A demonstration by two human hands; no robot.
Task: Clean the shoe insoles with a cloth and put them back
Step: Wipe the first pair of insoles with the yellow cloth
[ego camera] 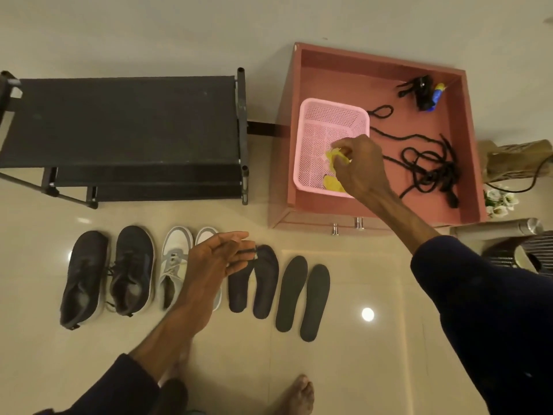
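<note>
Now the right hand is pinching the yellow cloth in the pink mesh basket, while four dark flat insoles are lying toe-away on the floor, nearer the left hand, its fingers spread

Home entryway, glossy tiled floor, black shoe rack upper left, 4 shoes lined below, barefoot person
</note>
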